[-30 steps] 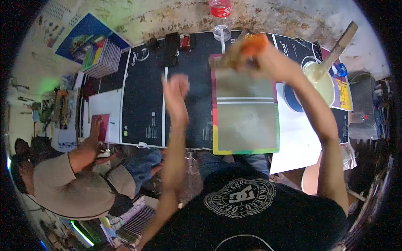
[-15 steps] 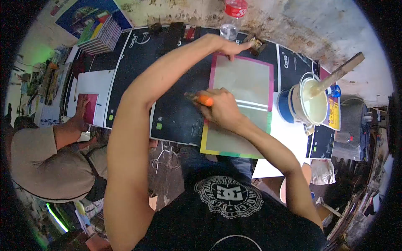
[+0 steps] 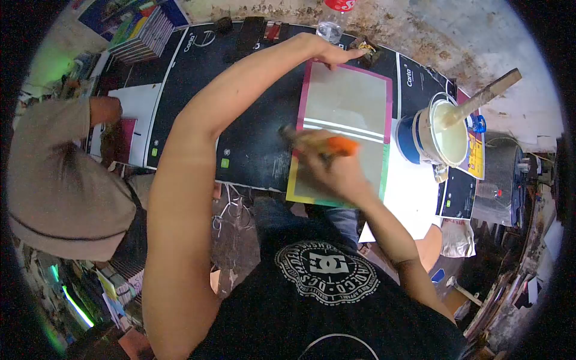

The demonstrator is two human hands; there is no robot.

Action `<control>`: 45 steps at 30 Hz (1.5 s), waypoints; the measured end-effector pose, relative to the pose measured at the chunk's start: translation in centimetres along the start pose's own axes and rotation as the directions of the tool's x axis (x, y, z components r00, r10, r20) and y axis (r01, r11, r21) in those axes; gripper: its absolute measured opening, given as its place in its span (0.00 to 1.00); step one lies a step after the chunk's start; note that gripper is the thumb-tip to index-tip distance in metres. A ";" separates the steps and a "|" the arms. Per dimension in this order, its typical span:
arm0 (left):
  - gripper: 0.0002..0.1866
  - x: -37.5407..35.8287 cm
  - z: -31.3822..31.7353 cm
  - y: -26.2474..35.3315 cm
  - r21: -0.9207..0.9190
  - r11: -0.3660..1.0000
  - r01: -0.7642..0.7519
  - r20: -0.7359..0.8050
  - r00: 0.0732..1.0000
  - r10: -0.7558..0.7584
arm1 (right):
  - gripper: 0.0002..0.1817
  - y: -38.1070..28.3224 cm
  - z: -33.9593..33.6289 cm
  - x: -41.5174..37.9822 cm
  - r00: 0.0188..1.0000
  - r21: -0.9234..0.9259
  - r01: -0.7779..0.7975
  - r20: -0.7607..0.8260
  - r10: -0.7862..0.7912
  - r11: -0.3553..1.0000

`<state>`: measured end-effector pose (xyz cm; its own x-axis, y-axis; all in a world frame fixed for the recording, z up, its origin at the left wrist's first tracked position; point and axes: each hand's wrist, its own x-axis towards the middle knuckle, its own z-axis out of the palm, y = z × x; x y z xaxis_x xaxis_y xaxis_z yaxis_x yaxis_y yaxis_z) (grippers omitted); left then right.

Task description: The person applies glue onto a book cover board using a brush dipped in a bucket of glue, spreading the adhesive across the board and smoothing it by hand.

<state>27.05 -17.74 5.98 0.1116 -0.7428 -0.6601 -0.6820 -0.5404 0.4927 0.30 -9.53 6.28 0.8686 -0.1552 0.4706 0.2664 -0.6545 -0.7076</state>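
Observation:
My left hand point(image 3: 329, 52) reaches across to the far edge of a pale sheet point(image 3: 348, 96) with a pink, yellow and green border. Its fingers are partly stretched, one pointing right, while others press at the sheet's top edge. Over the lower left part of the sheet, my right hand point(image 3: 339, 171) is closed around an orange-handled tool point(image 3: 343, 146). The tool's dark end points left, past the sheet's border; motion blur hides its exact kind. Two white strips point(image 3: 354, 134) cross the sheet's middle.
Right of the sheet stands a bucket point(image 3: 414, 139) of cream-coloured paste with a wooden-handled stick point(image 3: 486, 99) in it. White paper point(image 3: 408, 204) lies beneath. A bottle point(image 3: 329, 31) stands behind. At left, another person point(image 3: 72, 174) works beside stacked books point(image 3: 142, 37).
My right hand has moved right and slightly down with the orange-handled tool, which has turned. My left hand stays at the sheet's top edge. The other person's arm has shifted; the view has tilted slightly.

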 end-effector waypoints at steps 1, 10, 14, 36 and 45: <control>0.59 -1.5 0.5 0.4 0.024 1.000 0.003 -0.072 0.997 -0.001 | 0.12 -0.1 -1.5 0.8 0.997 -0.034 -0.030 -0.066 0.027 0.999; 0.65 -2.0 1.4 0.7 -0.018 1.000 -0.002 -0.160 0.987 -0.001 | 0.18 -0.4 2.0 -3.2 0.968 -0.376 0.002 0.234 0.092 0.927; 0.64 -1.0 1.7 0.0 0.028 0.999 0.027 -0.204 0.979 -0.021 | 0.13 -2.1 -1.6 -3.6 0.964 -0.061 -0.006 0.264 0.022 0.998; 0.56 -1.9 3.7 1.7 0.181 0.973 0.140 -0.454 0.890 -0.044 | 0.19 1.0 0.7 -3.9 0.992 -0.520 0.073 0.123 -0.010 0.851; 0.56 -3.0 3.9 1.9 0.206 0.968 0.145 -0.436 0.899 -0.042 | 0.20 -6.1 -1.2 -9.4 0.918 -0.183 0.099 0.397 -0.019 0.978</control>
<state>22.60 -14.97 6.71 0.4438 -0.8175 -0.3669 -0.7927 -0.5492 0.2647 -9.94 -4.95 6.78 0.9579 0.1635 0.2361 0.2703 -0.7909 -0.5490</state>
